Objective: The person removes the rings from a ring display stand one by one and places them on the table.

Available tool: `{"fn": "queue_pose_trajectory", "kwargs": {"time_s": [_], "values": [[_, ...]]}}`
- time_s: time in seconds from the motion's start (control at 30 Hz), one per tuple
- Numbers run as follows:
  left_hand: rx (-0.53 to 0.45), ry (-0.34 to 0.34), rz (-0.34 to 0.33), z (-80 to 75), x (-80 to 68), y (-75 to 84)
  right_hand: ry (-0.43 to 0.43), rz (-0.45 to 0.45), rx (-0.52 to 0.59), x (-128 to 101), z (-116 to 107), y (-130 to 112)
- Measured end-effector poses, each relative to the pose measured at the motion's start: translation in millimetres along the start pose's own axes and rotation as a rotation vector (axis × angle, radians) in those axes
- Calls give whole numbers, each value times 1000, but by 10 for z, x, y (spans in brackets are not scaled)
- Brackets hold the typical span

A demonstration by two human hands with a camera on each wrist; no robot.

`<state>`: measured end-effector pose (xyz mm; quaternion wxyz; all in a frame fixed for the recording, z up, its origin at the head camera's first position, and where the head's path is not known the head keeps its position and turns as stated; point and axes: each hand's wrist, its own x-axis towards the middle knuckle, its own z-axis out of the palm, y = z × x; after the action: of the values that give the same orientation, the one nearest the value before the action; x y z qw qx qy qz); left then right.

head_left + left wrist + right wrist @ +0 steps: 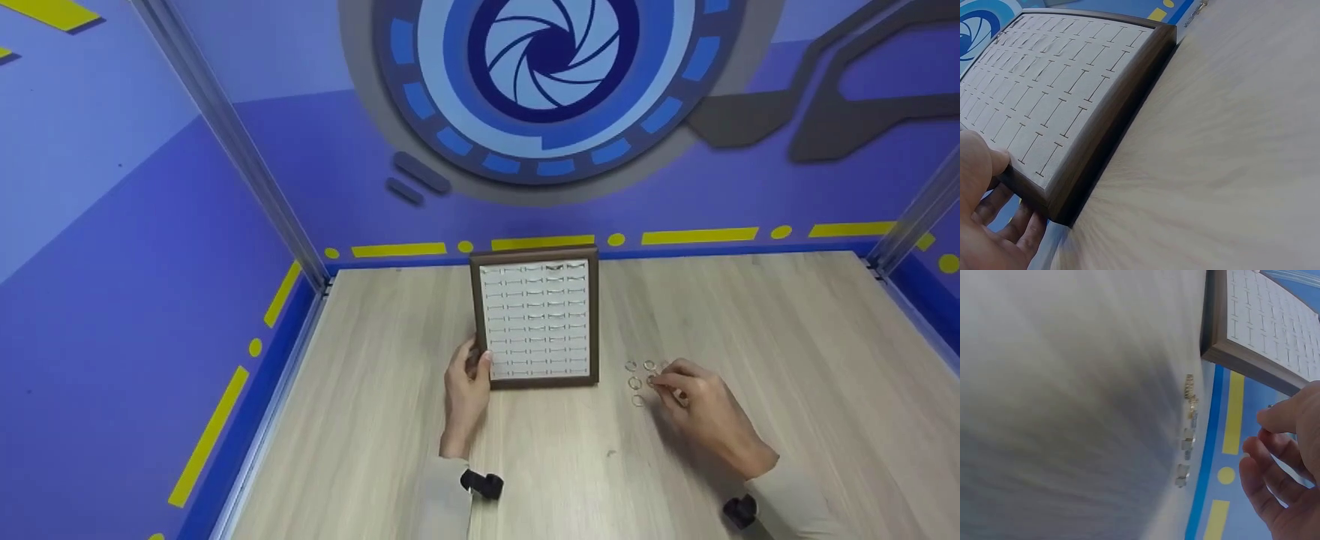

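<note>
A ring display tray (537,322) stands tilted near the middle of the desk (787,337), its dark brown wooden frame square-cornered and smooth, its pale padded face cut into rows of short slots. A few rings sit in the top rows; most slots show only the cloth. The left hand (465,390) grips the tray's lower left corner: in the left wrist view the thumb (982,163) presses on the front of the frame while the fingers (1019,230) curl behind it.

Just right of the tray lies a small cluster of loose rings (637,375), thin metal hoops resting flat on the desk, close together. The right hand (701,409) is at this cluster, fingertips bunched down among the rings (1188,433); the right wrist view shows the thumb and fingers (1275,419) drawn toward each other, but whether this grip pinches a ring I cannot tell.

The desk is light wood-grain laminate, matte and streaked. Blue walls (150,225) close it in on three sides, with yellow dashes and dots (697,235) along the base, metal corner posts, and a large round shutter-like emblem (551,67) on the back wall.
</note>
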<state>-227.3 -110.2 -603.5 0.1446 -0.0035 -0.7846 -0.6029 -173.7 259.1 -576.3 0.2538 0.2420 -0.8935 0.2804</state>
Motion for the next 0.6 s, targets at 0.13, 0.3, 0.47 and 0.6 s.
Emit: {"fn": "queue_pose_trajectory", "kwargs": {"time_s": [0.13, 0.3, 0.47, 0.6], "values": [[7, 9, 15, -5, -4, -11, -49, 49, 1, -56, 23, 18], [14, 5, 17, -4, -12, -8, -100, 99, -31, -104, 45, 31], [4, 4, 30, 1, -5, -10, -125, 127, -36, -121, 56, 28], [0, 1, 35, 4, -3, -6, -120, 116, -35, -129, 65, 34]]}}
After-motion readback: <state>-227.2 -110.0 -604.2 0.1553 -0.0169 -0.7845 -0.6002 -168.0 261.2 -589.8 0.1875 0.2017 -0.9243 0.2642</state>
